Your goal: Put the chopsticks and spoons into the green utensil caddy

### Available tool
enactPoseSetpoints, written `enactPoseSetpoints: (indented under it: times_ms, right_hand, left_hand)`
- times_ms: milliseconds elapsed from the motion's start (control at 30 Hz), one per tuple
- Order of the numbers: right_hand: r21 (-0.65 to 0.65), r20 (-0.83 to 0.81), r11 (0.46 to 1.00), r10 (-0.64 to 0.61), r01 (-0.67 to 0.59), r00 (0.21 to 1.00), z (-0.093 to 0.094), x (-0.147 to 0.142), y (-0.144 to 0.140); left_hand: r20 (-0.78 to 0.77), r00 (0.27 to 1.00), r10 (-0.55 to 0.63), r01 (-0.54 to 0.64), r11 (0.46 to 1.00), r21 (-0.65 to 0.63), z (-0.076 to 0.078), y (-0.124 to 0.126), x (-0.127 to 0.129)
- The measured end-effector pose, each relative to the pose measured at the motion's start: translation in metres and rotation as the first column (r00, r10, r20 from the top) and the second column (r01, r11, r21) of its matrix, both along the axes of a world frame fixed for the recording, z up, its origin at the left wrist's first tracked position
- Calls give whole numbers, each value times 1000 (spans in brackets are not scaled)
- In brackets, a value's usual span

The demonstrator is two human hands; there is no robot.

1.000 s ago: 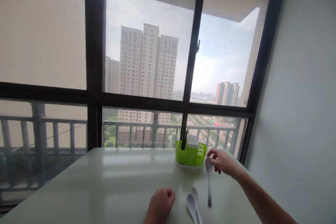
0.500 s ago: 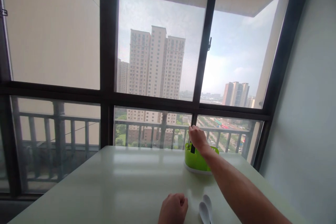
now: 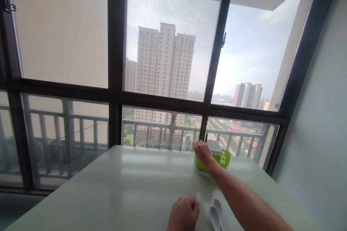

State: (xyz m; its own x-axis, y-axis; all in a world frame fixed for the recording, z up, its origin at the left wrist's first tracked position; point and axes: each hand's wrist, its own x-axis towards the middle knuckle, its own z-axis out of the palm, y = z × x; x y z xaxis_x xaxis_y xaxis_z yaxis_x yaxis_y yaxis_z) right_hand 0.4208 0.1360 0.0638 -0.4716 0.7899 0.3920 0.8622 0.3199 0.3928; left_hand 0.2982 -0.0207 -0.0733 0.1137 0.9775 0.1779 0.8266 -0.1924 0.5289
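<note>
My right hand (image 3: 202, 152) is at the near left side of a green plastic basket (image 3: 200, 166) with a white base, at the table's far end. Its fingers are closed at the rim; what they grip is hidden. Thin dark sticks (image 3: 206, 137) show just behind the hand. Beside it, a pale slatted piece (image 3: 214, 147) shows at the basket's top. My left hand (image 3: 183, 213) rests in a fist on the near part of the table, and anything inside it is out of sight. Two white spoons (image 3: 214, 218) lie close to its right, partly overlapping.
The pale glossy table (image 3: 108, 187) reaches the dark-framed window (image 3: 162, 99). A plain wall (image 3: 317, 115) stands on the right. My right forearm stretches over the table's right side, past the spoons.
My right hand has come down from above the basket to its near left rim. The slatted piece and dark sticks now show. The left fist stays by the spoons; the view has shifted slightly.
</note>
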Motion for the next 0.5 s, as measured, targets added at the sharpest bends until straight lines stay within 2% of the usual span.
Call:
enactPoseSetpoints:
  times_ms: [233,367,433,500]
  right_hand:
    - [-7,13,998,59,-59,998,-2,10,-19]
    - [7,-15,998,66,-66,998,5,19,-36]
    - [38,-65,998,58,-55,996,11,26,-48]
    - [63,-188,998,22,-10,982,17,37,-62]
  left_hand:
    - [-11,1000,-1,2,999,42,-4,2,-1]
    - [-18,1000,0,1,998,66,-6,4,-2]
    - [-20,1000,12,-10,997,75,-8,5,-2]
    - [-21,1000,22,-21,997,78,-8,5,-3]
